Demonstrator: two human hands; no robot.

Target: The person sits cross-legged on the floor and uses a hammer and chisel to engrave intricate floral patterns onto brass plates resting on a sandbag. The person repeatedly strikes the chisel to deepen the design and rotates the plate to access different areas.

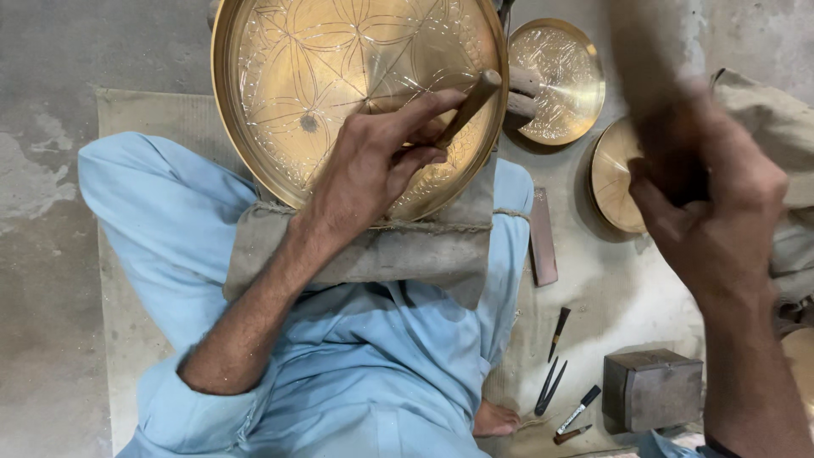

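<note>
- head view: large engraved brass tray (339,76) rests on a grey padded block (407,254) over the lap.
- left hand (373,165) lies on the tray's lower right, fingers pinching a slim wooden-handled chisel (469,106).
- right hand (712,203), right of the tray, blurred, clenched round a dark handle (653,68).
- smaller brass dishes (555,80) lie just right of the tray.

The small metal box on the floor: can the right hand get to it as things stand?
Probably yes. The small metal box sits in the open on the floor, below the raised right hand, nothing covering it. But that hand grips a blurred handle, so it isn't free to grasp.
</note>
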